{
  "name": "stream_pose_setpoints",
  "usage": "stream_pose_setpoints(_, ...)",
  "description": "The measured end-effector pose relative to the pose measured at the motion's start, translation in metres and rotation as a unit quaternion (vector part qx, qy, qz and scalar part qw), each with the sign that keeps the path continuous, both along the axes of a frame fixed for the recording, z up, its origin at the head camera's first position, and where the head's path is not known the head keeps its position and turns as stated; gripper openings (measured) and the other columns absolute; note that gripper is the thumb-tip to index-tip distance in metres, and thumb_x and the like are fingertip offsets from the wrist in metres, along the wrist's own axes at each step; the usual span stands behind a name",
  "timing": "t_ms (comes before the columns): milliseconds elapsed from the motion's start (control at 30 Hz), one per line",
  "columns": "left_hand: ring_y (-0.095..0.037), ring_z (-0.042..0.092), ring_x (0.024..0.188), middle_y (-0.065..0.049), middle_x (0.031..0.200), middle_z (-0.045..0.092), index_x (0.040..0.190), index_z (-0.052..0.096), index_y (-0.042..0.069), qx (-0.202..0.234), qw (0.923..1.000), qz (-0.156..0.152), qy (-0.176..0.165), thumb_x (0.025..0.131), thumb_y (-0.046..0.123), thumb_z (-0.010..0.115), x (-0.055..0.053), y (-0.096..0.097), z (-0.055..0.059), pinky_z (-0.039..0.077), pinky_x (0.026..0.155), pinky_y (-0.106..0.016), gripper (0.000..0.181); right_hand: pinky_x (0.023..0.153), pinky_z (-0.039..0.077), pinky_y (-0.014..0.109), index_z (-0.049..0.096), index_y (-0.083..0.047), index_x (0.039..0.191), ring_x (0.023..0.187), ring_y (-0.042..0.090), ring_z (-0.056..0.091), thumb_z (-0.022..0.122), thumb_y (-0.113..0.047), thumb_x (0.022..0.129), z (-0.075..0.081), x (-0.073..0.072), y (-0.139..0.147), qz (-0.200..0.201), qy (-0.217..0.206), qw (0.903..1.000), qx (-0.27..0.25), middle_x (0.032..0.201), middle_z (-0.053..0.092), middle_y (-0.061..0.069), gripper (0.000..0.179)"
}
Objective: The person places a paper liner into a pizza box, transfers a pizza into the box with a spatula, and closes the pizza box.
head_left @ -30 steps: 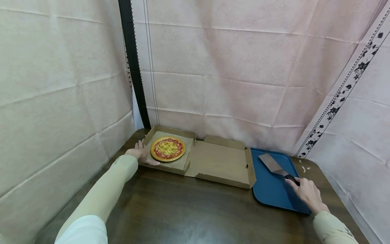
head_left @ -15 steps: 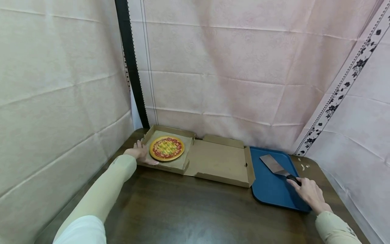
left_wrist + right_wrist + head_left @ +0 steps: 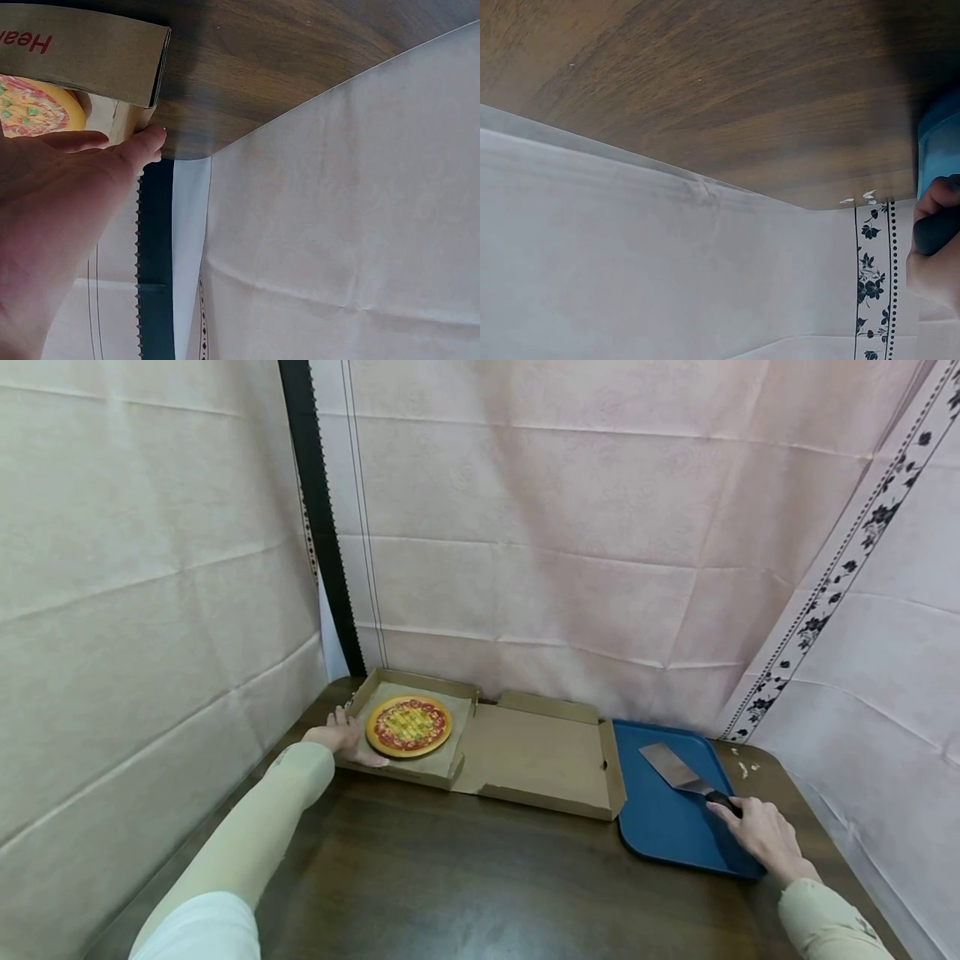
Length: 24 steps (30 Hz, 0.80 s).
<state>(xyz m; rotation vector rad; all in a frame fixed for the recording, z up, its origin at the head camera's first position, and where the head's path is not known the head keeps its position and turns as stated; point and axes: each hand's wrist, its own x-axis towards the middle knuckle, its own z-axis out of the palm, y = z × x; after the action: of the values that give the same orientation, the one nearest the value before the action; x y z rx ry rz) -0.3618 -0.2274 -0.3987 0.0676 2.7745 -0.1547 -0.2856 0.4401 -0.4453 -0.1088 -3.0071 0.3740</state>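
Spatula (image 3: 667, 765) shifted slightly toward 5 o'clock over the blue tray (image 3: 671, 831) since a second ago. Unfolded cardboard box (image 3: 536, 756) at tray's 9 o'clock; left hand (image 3: 347, 742), fingers spread, touching its 8 o'clock corner. Pizza (image 3: 408, 727) in the box's 9 o'clock half. Right hand (image 3: 763, 835) curled round spatula's black handle (image 3: 724, 802), best hold. Blade toward 10 o'clock, probably light, stiff, slick.
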Motion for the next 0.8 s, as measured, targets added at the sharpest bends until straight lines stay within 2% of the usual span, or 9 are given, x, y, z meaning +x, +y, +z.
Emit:
stream_pose_setpoints(167, -0.055, 0.026, 0.138, -0.045, 0.148, 0.018, 0.142, 0.027, -0.018, 0.002, 0.9999, -0.006, 0.008, 0.085, 0.074, 0.046, 0.0, -0.001, -0.002, 0.028, 0.114, -0.057, 0.11, 0.051, 0.041, 0.037, 0.055, 0.011, 0.128, 0.065, 0.025, 0.056, 0.05, -0.06, 0.093, 0.0, 0.001, 0.001, 0.001, 0.002, 1.0, 0.002, 0.093, 0.065, 0.03, 0.079)
stream_pose_setpoints(300, -0.056, 0.022, 0.139, -0.045, 0.149, 0.013, 0.143, 0.025, -0.019, 0.018, 0.9998, 0.004, 0.005, 0.077, 0.082, 0.047, -0.002, -0.002, -0.004, 0.027, 0.114, -0.058, 0.123, 0.051, 0.043, 0.038, 0.057, 0.011, 0.125, 0.066, 0.026, 0.059, 0.05, -0.06, 0.092, -0.003, 0.001, 0.003, 0.002, 0.003, 1.0, 0.005, 0.106, 0.063, 0.036, 0.078)
stream_pose_setpoints(367, -0.056, 0.02, 0.14, -0.045, 0.15, 0.01, 0.143, 0.023, -0.019, 0.026, 0.9996, 0.01, -0.003, 0.072, 0.087, 0.047, -0.003, -0.003, -0.005, 0.025, 0.114, -0.059, 0.13, 0.052, 0.044, 0.04, 0.058, 0.011, 0.124, 0.068, 0.028, 0.061, 0.051, -0.059, 0.092, -0.004, 0.001, 0.003, 0.001, 0.005, 1.0, 0.007, 0.108, 0.062, 0.037, 0.077)
stream_pose_setpoints(400, -0.056, 0.021, 0.139, -0.045, 0.149, 0.01, 0.143, 0.023, -0.02, 0.027, 0.9996, 0.007, 0.001, 0.067, 0.093, 0.042, -0.007, -0.007, -0.011, 0.026, 0.114, -0.059, 0.137, 0.052, 0.045, 0.042, 0.059, 0.01, 0.124, 0.069, 0.03, 0.061, 0.051, -0.059, 0.092, -0.005, 0.001, 0.004, 0.001, 0.006, 1.0, 0.008, 0.108, 0.062, 0.037, 0.077)
stream_pose_setpoints(500, -0.057, 0.02, 0.139, -0.047, 0.148, 0.009, 0.142, 0.022, -0.021, 0.031, 0.9995, 0.006, -0.004, 0.063, 0.096, 0.041, -0.009, -0.009, -0.011, 0.025, 0.114, -0.06, 0.143, 0.055, 0.046, 0.046, 0.06, 0.009, 0.123, 0.071, 0.033, 0.062, 0.051, -0.06, 0.092, -0.005, 0.002, 0.003, -0.003, 0.013, 0.9999, 0.011, 0.107, 0.063, 0.036, 0.077)
stream_pose_setpoints(600, -0.057, 0.02, 0.139, -0.046, 0.149, 0.01, 0.143, 0.023, -0.02, 0.033, 0.9995, 0.005, 0.001, 0.068, 0.092, 0.042, -0.007, -0.007, -0.009, 0.025, 0.114, -0.059, 0.136, 0.055, 0.046, 0.046, 0.061, 0.008, 0.123, 0.072, 0.034, 0.061, 0.051, -0.061, 0.091, -0.005, 0.003, 0.002, -0.007, 0.016, 0.9998, 0.012, 0.107, 0.063, 0.035, 0.076)
stream_pose_setpoints(633, -0.056, 0.02, 0.14, -0.046, 0.149, 0.01, 0.143, 0.024, -0.02, 0.027, 0.9996, 0.006, -0.004, 0.073, 0.086, 0.047, -0.002, -0.003, -0.003, 0.025, 0.115, -0.059, 0.129, 0.055, 0.046, 0.046, 0.061, 0.008, 0.123, 0.072, 0.033, 0.06, 0.052, -0.061, 0.091, -0.005, 0.003, 0.002, -0.008, 0.017, 0.9997, 0.013, 0.106, 0.063, 0.034, 0.076)
stream_pose_setpoints(667, -0.056, 0.02, 0.14, -0.045, 0.149, 0.011, 0.143, 0.024, -0.02, 0.024, 0.9997, 0.004, -0.001, 0.076, 0.084, 0.048, -0.001, -0.002, -0.001, 0.025, 0.115, -0.058, 0.125, 0.055, 0.046, 0.046, 0.061, 0.007, 0.122, 0.072, 0.033, 0.06, 0.052, -0.06, 0.091, -0.006, 0.004, 0.001, -0.009, 0.019, 0.9997, 0.013, 0.106, 0.064, 0.033, 0.075)
stream_pose_setpoints(800, -0.055, 0.024, 0.139, -0.045, 0.149, 0.015, 0.142, 0.026, -0.019, 0.012, 0.9999, -0.003, 0.006, 0.081, 0.079, 0.047, 0.002, -0.001, 0.001, 0.028, 0.114, -0.057, 0.117, 0.055, 0.046, 0.045, 0.064, 0.007, 0.119, 0.073, 0.032, 0.059, 0.055, -0.056, 0.092, -0.008, 0.005, 0.001, -0.007, 0.032, 0.9993, 0.016, 0.094, 0.063, 0.025, 0.069)
